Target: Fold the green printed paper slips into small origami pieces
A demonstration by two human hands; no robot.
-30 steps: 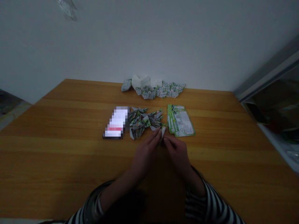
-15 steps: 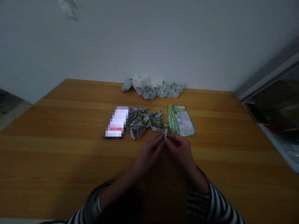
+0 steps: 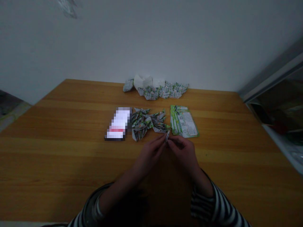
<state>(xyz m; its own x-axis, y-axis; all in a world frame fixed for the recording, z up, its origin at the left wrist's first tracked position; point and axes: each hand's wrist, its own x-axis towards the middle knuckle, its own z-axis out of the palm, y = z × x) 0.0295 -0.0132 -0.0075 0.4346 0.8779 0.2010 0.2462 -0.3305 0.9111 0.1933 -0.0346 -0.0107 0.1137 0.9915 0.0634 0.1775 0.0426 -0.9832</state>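
Observation:
Between my fingertips is a small folded piece of printed paper (image 3: 167, 136), its lower part hidden. My left hand (image 3: 151, 152) pinches it from the left, and my right hand (image 3: 184, 151) grips it from the right with thumb and fingers together. Just beyond lies a heap of folded paper pieces (image 3: 148, 122), printed in green, white and grey, with pointed ends. To the right of that heap rests a stack of flat green-and-white printed sheets (image 3: 184, 122), close past my right hand.
A phone with a lit, pixelated screen (image 3: 119, 123) lies left of the heap. Along the wall sits a row of folded paper shapes (image 3: 156, 91) with white paper among them. The wooden table (image 3: 59, 142) meets a pale wall. A shelf (image 3: 279, 113) with a dark phone-like object stands right.
The paper piece between my fingertips is tilted slightly more to the right and looks narrower. Both hands stay in nearly the same place, and the view has shifted very slightly.

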